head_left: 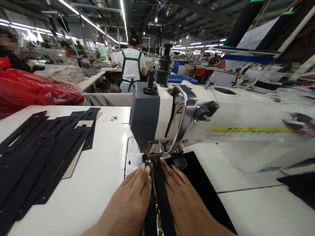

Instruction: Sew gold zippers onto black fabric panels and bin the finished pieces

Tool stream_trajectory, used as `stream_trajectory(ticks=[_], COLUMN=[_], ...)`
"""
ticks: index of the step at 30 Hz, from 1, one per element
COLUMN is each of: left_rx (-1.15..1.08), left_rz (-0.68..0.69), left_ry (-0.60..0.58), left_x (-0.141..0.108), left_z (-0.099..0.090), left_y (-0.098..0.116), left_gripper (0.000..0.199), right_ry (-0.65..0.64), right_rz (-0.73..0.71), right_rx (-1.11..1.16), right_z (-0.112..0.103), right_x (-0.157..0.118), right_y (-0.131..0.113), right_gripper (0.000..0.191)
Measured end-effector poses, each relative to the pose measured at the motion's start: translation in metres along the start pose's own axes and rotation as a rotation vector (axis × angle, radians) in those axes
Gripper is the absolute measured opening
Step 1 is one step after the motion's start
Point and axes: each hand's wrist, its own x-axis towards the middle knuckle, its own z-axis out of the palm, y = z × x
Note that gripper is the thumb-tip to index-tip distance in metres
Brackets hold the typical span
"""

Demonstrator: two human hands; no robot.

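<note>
A black fabric piece [209, 188] lies under the head of a white and grey sewing machine [164, 115]. Along it runs a zipper [154, 195] with gold teeth, its gold pull lying toward me. My left hand [134, 196] rests flat on the left side of the zipper, fingers stretched toward the presser foot. On the zipper's other side my right hand [180, 197] lies flat on the black strip, fingers extended and pointing at the needle area. The needle itself is hard to make out.
Several black cut pieces [38, 151] lie overlapped on the white table [90, 193] at left. A red plastic bag [24, 88] sits beyond. Pink-handled snippers [311, 126] and a yellow tape [250, 129] are on the machine arm. A person [130, 62] works ahead, back turned.
</note>
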Motion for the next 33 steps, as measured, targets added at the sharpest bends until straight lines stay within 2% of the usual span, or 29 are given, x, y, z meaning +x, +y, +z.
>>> stream_trajectory(ticks=[13, 17, 23, 33], left_rx=[-0.027, -0.043, -0.037, -0.136], left_rz=[0.009, -0.004, 0.012, -0.052], left_ry=[-0.011, 0.008, -0.022, -0.036], left_x=[0.0, 0.0, 0.004, 0.008], left_z=[0.0, 0.001, -0.003, -0.004], left_y=[-0.002, -0.002, -0.006, -0.011], left_gripper=[0.036, 0.034, 0.031, 0.029], right_ry=[0.048, 0.029, -0.08, -0.032], right_rz=[0.004, 0.03, 0.062, 0.06], right_rx=[-0.096, -0.092, -0.03, -0.013], right_z=[0.009, 0.007, -0.003, -0.001], right_x=[0.0, -0.001, 0.004, 0.007], right_y=[-0.002, -0.003, -0.005, -0.003], right_gripper=[0.055, 0.054, 0.051, 0.053])
